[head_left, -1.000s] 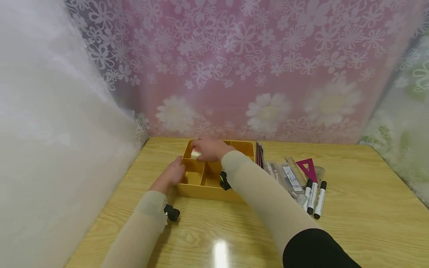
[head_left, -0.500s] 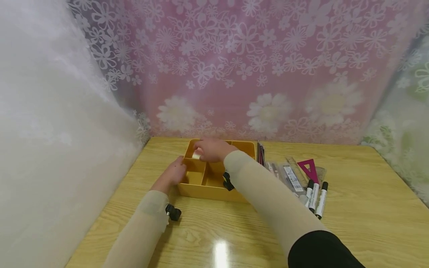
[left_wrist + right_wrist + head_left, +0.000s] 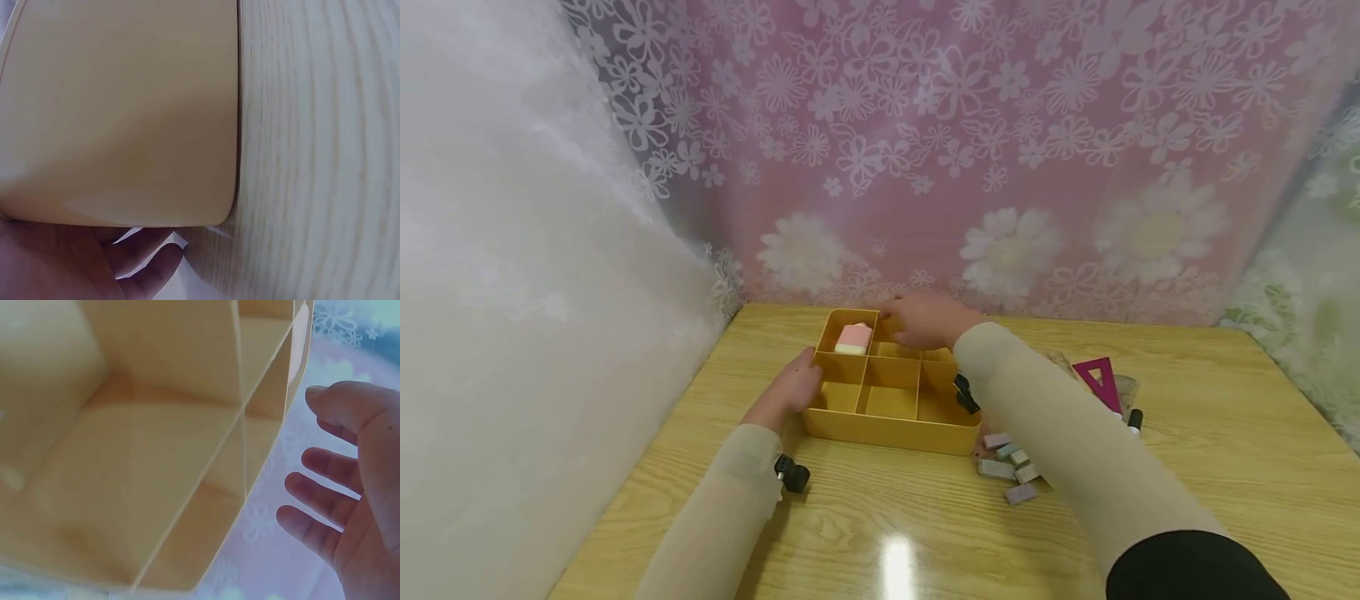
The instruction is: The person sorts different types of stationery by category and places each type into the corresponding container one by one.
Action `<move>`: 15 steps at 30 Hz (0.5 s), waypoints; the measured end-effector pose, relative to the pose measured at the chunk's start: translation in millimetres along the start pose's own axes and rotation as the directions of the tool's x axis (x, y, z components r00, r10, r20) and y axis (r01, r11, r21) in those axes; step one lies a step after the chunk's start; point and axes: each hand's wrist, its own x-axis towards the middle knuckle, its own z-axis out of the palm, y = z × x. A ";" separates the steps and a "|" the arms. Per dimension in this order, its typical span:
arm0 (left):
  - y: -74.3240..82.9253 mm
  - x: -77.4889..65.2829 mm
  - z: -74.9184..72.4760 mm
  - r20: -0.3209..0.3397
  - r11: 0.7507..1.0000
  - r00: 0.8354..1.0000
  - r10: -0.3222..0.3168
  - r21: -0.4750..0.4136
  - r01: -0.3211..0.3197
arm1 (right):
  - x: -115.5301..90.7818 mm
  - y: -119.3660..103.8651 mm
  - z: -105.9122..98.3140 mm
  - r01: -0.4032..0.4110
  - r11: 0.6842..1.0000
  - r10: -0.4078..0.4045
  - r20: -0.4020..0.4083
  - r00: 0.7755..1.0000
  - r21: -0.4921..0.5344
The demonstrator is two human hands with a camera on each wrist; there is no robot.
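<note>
A yellow divided organizer box (image 3: pixel 891 432) stands on the wooden table. In its back left compartment lies a pink block with a cream base (image 3: pixel 854 336). At the box's left side, my left hand (image 3: pixel 790 387) grips the wall near the rim; its fingers (image 3: pixel 159 269) show beyond the box's edge in the left wrist view. My right hand (image 3: pixel 932 321) hovers over the rear compartments. The right wrist view has this hand (image 3: pixel 362 469) beside the box's rim, fingers loosely spread, holding nothing. My right forearm hides part of the box's right side.
Several small pastel blocks (image 3: pixel 997 469) lie right of the box. Farther right are a magenta set square (image 3: pixel 1105 379), a black-capped marker (image 3: pixel 1136 421) and a clear protractor (image 3: pixel 1126 390). A flowered curtain (image 3: pixel 925 167) hangs behind the table.
My right hand has let go of the pink block in the back left compartment and moved right. Its forearm uncovers the pastel blocks and covers most markers. My left hand stays at the box.
</note>
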 end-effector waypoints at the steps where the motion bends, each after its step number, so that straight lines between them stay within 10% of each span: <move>1: 0.3 -0.1 0.1 0.001 1.000 1.000 0.000 -0.003 0.000 | -4.8 3.3 -0.4 -0.002 1.000 0.002 -0.009 1.000 0.004; 15: 3.4 -3.6 0.8 0.011 0.997 0.999 -0.040 -0.066 0.041 | -106.3 60.0 24.4 -0.023 0.977 0.060 -0.171 0.983 0.211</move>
